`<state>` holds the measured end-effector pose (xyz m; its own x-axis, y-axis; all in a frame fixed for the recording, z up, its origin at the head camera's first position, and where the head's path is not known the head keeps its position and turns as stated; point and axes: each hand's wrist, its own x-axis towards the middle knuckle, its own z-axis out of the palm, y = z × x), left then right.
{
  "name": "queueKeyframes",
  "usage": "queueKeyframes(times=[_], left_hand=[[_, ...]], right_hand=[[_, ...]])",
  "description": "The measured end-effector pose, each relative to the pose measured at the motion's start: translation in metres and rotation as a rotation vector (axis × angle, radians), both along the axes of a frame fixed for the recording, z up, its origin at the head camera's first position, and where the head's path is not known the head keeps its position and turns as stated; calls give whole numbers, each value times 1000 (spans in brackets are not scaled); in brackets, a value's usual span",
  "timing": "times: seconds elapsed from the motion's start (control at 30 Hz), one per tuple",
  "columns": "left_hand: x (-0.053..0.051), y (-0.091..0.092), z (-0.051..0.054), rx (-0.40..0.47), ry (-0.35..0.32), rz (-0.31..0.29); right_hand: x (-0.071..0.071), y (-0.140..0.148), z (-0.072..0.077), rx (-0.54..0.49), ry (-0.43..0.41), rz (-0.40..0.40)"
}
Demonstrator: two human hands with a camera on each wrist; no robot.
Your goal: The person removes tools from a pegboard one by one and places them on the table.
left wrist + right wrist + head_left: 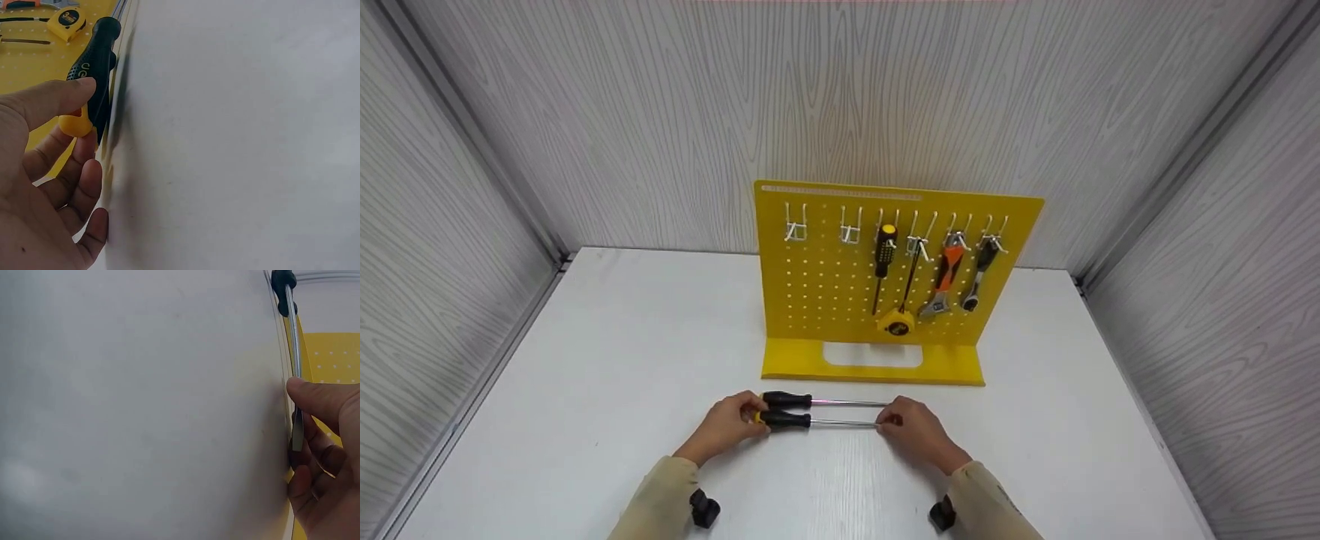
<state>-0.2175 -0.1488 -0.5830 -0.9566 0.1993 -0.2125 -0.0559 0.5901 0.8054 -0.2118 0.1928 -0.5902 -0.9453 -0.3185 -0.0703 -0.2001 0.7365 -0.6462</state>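
Two screwdrivers lie side by side in front of the pegboard, handles to the left and metal shafts to the right. The nearer screwdriver (pixel 789 420) and the farther screwdriver (pixel 787 400) both have black handles with yellow ends. My left hand (pixel 731 424) pinches them at the handle ends; its thumb (pixel 79 95) presses on a handle in the left wrist view. At the other end, my right hand (pixel 915 429) pinches the shafts near the tips. A flat blade tip (pixel 297 439) shows past the thumb in the right wrist view. Fingertips behind the tools are partly hidden.
A yellow pegboard (pixel 832 300) stands just behind the screwdrivers on the white table (pixel 660 322). From its hooks hang another screwdriver (pixel 886 251), a tape measure (pixel 897 322), an adjustable wrench (pixel 949 274) and a ratchet-like tool (pixel 981 274). Two left hooks (pixel 796 231) hold nothing.
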Motion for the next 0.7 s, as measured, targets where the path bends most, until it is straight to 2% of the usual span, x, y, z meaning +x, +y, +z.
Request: queueKeyframes(times=[0.13, 0.27, 0.47, 0.7], left_hand=[[1, -1, -2, -7, -4, -1], [0, -1, -2, -20, 25, -9], [-1, -1, -1, -36, 20, -1], [0, -2, -3, -10, 2, -2]], right_hand=[[0, -2, 0, 30, 4, 1], [0, -2, 1, 42, 14, -8], [-1, 2, 2, 8, -20, -9], [0, 12, 3, -19, -50, -22]])
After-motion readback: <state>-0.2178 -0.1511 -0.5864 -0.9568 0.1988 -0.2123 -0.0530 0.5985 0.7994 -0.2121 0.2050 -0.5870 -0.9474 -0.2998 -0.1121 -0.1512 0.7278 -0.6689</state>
